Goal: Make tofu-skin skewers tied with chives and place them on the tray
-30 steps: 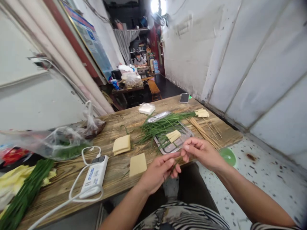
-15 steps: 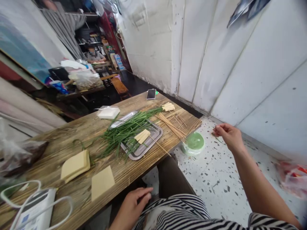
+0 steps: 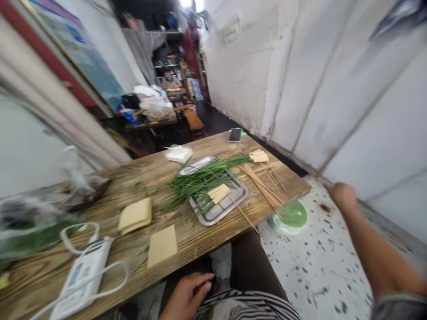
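Observation:
My left hand (image 3: pixel 189 294) rests at my lap below the table edge, its thumb and fingers a little apart with nothing in them. Out to the right, above the speckled floor, my right hand (image 3: pixel 343 196) is smeared by motion and its fingers are unclear. A small reddish-brown scrap (image 3: pixel 324 207) shows just left of it, apart from the hand. On the table, long green chives (image 3: pixel 200 180) lie across a metal tray (image 3: pixel 240 191). A skewered tofu-skin roll (image 3: pixel 219 194) lies on that tray, its stick poking past the table edge. Bamboo skewers (image 3: pixel 263 189) lie to its right.
Square tofu-skin sheets (image 3: pixel 135 215) are stacked left, a single sheet (image 3: pixel 163 246) nearer me. A power strip (image 3: pixel 83 278) with white cable, a phone (image 3: pixel 235 135), a white box (image 3: pixel 179 154) and more rolls (image 3: pixel 259 155) share the table. A green-topped stool (image 3: pixel 293 215) stands beside it. Another person sits far back.
My view has swung left, so the table appears further right. My right hand has moved outward to the right; the brown scrap now shows apart from it. My left hand stays at my lap.

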Motion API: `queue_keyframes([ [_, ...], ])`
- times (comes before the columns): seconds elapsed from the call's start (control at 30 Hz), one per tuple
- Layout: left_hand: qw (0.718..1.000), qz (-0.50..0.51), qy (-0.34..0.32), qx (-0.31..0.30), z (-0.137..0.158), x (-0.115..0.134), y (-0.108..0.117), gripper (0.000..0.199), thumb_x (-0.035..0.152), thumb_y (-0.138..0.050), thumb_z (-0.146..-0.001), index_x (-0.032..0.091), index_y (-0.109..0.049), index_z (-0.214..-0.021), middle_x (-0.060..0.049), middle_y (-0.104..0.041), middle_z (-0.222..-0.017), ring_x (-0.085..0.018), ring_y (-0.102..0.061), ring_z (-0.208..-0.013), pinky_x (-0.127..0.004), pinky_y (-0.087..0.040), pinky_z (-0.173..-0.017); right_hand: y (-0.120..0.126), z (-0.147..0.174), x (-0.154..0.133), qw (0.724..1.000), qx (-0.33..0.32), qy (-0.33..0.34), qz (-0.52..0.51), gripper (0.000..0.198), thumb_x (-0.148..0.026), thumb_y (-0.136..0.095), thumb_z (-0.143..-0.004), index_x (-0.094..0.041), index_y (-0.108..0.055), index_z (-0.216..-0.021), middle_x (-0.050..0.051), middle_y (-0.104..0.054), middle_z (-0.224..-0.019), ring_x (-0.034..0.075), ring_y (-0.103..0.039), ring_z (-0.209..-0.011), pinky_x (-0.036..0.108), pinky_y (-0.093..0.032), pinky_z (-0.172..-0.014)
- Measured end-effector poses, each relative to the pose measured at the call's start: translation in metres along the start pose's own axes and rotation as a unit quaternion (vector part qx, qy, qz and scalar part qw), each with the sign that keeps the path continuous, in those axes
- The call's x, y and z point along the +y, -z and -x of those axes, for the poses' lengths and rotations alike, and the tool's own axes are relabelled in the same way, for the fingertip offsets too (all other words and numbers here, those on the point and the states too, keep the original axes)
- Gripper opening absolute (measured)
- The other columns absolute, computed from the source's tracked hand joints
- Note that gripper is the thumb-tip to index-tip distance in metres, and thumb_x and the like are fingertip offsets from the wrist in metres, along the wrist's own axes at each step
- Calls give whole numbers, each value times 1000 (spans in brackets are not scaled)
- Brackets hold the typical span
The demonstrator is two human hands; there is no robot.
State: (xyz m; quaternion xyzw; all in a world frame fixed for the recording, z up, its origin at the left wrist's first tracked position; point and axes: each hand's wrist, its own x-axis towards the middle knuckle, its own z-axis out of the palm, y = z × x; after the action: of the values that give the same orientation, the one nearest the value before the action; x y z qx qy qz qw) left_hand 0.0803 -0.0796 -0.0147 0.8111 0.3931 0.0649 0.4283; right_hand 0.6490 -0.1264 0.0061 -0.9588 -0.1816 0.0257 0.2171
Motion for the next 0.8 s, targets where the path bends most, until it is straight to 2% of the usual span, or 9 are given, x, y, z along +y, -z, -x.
queue_keyframes([
  [0.07,1000,2,-3,-8,1,12,7,30,37,-50,-87,22,-74,-99,-5,-71,-78,-16,-64,-74,-22,-47,-69,15,-3,-34,997,66,27,8,31,-40,-56,-83,-19,-63,-62,25,-65,-82,39,-63,-91,52,-47,-73],
  [0.1,1000,4,-4,-12,0,18,12,29,35,-50,-87,22,-75,-96,-5,-70,-76,-16,-64,-72,-21,-46,-69,21,-1,-57,994,81,75,-3,31,-44,-54,-84,-20,-66,-68,23,-67,-89,37,-63,-93,48,-47,-74],
  [0.17,1000,16,-8,-8,-2,31,22,29,34,-50,-88,21,-76,-94,-4,-70,-74,-15,-63,-72,-21,-45,-68,27,14,-110,965,99,241,-37,29,-46,-56,-84,-22,-69,-80,16,-69,-94,33,-63,-90,41,-47,-74],
  [0.27,998,48,-21,22,-5,45,37,27,31,-52,-87,22,-75,-96,-4,-71,-81,-15,-64,-76,-21,-45,-71,18,57,-196,880,5,474,-36,21,-36,-57,-86,-22,-72,-86,9,-71,-92,24,-64,-82,31,-46,-73],
  [0.33,996,62,-40,45,-7,49,45,26,31,-53,-87,23,-75,-97,-4,-71,-81,-15,-64,-77,-20,-46,-72,-1,88,-249,818,-67,571,14,21,-30,-53,-89,-21,-72,-90,8,-71,-96,22,-64,-88,28,-45,-78],
  [0.4,993,64,-68,66,-6,47,51,27,33,-52,-88,22,-75,-96,-4,-71,-77,-15,-64,-74,-20,-46,-69,-27,112,-292,791,-108,590,123,23,-25,-49,-90,-19,-71,-93,9,-70,-100,22,-64,-94,27,-44,-81],
  [0.47,990,55,-96,87,-5,41,56,28,35,-51,-90,22,-75,-95,-5,-70,-73,-15,-64,-71,-20,-47,-67,-53,126,-321,781,-117,593,157,19,-24,-54,-87,-16,-71,-93,12,-71,-99,23,-64,-93,27,-45,-80],
  [0.6,984,39,-121,122,2,22,62,29,37,-50,-91,23,-74,-99,-4,-71,-68,-16,-65,-70,-21,-49,-69,-92,133,-347,763,-120,604,196,22,-25,-64,-81,-15,-69,-100,14,-70,-102,24,-64,-97,26,-45,-82],
  [0.8,983,44,-101,146,10,7,72,26,33,-52,-89,24,-74,-100,-4,-73,-75,-16,-66,-73,-21,-50,-70,-95,131,-357,727,-109,636,235,16,-22,-57,-85,-14,-70,-88,15,-70,-97,25,-64,-95,28,-46,-79],
])
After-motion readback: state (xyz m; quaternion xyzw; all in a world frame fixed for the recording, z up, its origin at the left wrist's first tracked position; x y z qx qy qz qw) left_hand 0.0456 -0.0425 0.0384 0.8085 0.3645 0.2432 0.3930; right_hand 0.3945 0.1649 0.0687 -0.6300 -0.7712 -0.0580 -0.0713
